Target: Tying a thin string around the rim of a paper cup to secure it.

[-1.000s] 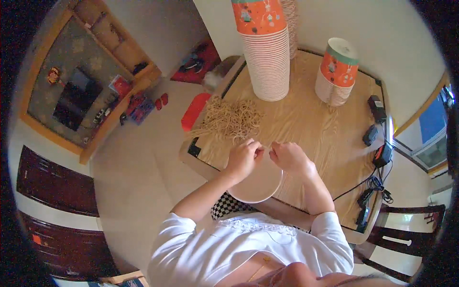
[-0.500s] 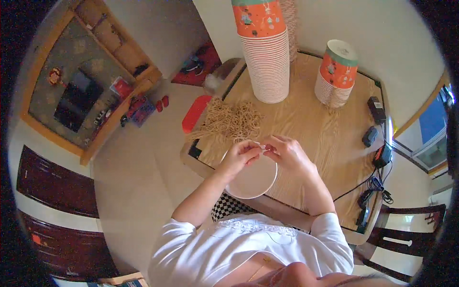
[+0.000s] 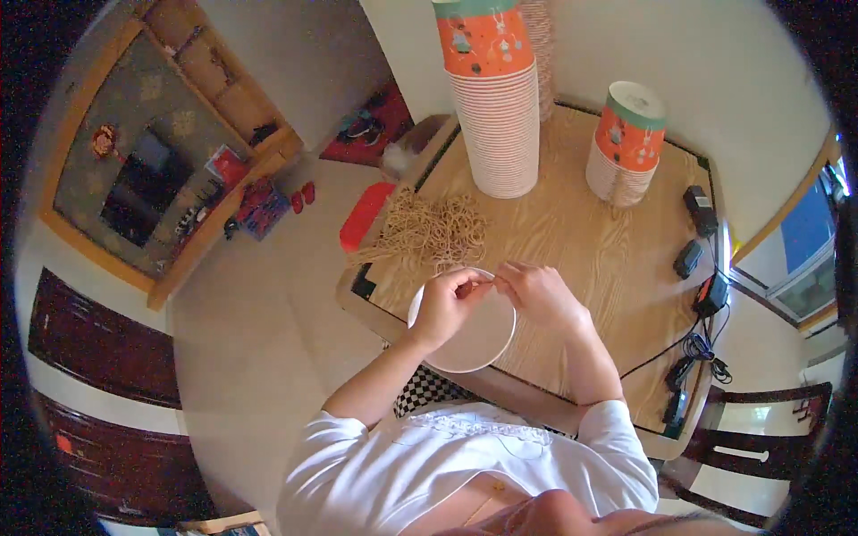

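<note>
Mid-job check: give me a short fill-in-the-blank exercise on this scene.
The left hand and right hand are at the rim of a paper bucket; that rim is coloured ____.
Tangled tan cords lie on the wooden ____.
The shorter bucket stack stands to the ____ of the taller bucket stack.
Missing: white; table; right.

White top point(image 3: 384, 478), sleeves to about the elbow

Fabric loose, creased; sleeves point(image 3: 335, 438) plain white. Ruffled, gathered band point(image 3: 483, 426) runs across the front. Thin gold-coloured necklace with small pendant point(image 3: 498, 488) at the neckline. Forearms bare; left hand point(image 3: 444, 308) and right hand point(image 3: 541, 297) ungloved.
</note>
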Demonstrator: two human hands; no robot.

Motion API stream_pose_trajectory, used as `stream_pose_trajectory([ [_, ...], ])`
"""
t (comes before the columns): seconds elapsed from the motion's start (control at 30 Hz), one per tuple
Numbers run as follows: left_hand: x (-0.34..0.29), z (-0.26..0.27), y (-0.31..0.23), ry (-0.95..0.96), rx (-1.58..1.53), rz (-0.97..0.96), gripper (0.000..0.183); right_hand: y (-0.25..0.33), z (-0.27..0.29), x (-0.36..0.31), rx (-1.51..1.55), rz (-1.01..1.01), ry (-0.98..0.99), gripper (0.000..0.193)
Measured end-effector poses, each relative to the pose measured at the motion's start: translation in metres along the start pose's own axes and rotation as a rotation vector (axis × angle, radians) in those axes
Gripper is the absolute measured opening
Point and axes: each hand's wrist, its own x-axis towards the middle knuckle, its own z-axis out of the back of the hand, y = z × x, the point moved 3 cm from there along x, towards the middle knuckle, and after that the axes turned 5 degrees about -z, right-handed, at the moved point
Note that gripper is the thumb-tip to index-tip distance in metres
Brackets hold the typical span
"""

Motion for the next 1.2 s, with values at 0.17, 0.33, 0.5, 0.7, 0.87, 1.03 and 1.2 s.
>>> stream_pose_trajectory([
  [0.17,-0.002,0.001,0.01,0.01,0.003,0.102,0.009,0.001,0.004,0.002,0.051,-0.186,0.034,0.012],
  [0.33,0.0,0.0,0.03,0.016,-0.382,0.185,0.013,0.012,0.016,0.007,0.181,0.136,-0.16,0.023],
  [0.5,0.001,0.006,0.02,0.14,-0.565,0.497,0.011,0.009,0.016,0.008,0.169,0.225,-0.207,0.012],
  [0.7,0.001,0.004,0.015,-0.026,-0.203,0.133,0.012,0.008,0.013,0.007,0.111,0.166,-0.164,0.01],
  [0.87,0.0,-0.001,0.008,-0.033,0.188,-0.087,0.012,-0.007,-0.002,0.004,0.0,0.043,-0.001,0.012],
  [1.03,0.004,-0.01,0.019,0.028,0.352,-0.07,0.007,-0.034,-0.02,0.003,-0.142,-0.078,0.069,0.016],
  [1.2,0.006,-0.013,0.025,0.036,0.399,-0.005,0.009,-0.047,-0.035,0.007,-0.174,-0.245,0.238,0.015],
])
